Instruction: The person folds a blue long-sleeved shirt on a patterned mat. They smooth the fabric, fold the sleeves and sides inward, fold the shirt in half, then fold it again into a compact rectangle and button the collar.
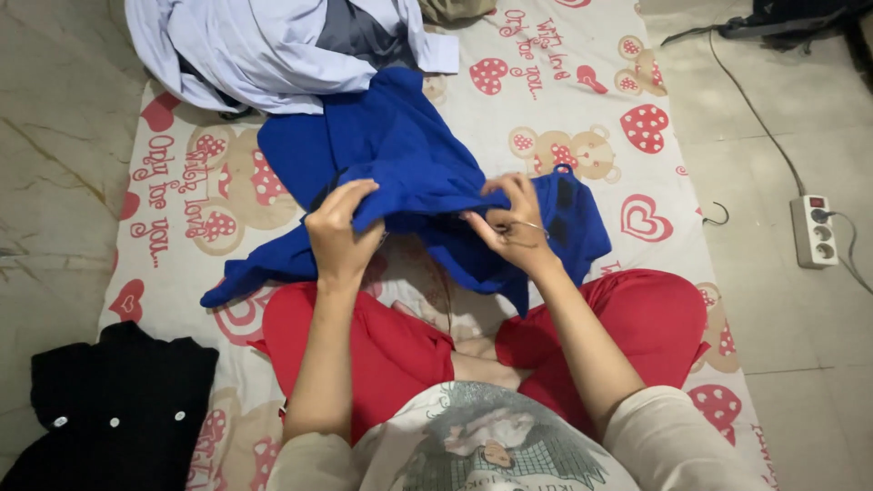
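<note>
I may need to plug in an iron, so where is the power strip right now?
In the head view the white power strip lies on the tiled floor at the far right, off the printed sheet, beyond the right hand, cables running from it.

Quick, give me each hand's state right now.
Left hand: closed, fingers gripping a fold of the blue garment.
Right hand: closed, fingers pinching the same blue garment.
</note>
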